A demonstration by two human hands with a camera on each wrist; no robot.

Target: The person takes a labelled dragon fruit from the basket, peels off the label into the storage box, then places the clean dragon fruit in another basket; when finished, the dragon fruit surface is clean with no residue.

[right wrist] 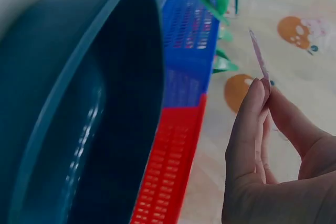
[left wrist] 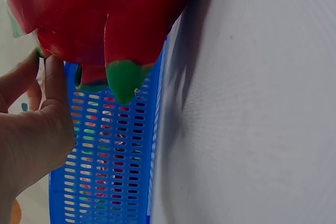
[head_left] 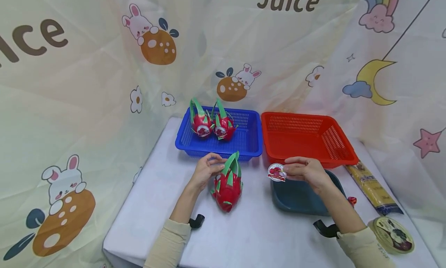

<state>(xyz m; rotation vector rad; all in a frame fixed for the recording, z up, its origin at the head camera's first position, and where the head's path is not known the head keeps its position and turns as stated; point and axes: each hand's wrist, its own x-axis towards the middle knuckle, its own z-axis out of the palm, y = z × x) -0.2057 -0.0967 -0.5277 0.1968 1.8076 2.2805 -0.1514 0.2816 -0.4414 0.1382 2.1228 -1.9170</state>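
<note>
Between the thumb and fingers of my right hand point(head_left: 306, 173) is a round white sticker point(head_left: 277, 172) with a red fruit picture, pinched by its edge. In the right wrist view the sticker point(right wrist: 258, 53) shows edge-on, as a thin strip above the fingertips. My left hand point(head_left: 208, 170) pinches a pointed scale on the side of a red dragon fruit point(head_left: 228, 192) with green tips. The left wrist view shows this dragon fruit point(left wrist: 105, 14) close up, just in front of the blue basket. No sticker shows on its visible side.
Two dragon fruits point(head_left: 224, 126) with round stickers sit in the blue basket point(head_left: 249, 144). A red basket point(head_left: 306, 138) adjoins it on the right, with a dark teal basin point(head_left: 296, 202) in front. A yellow packet point(head_left: 374, 186) and a round container point(head_left: 391, 235) lie far right.
</note>
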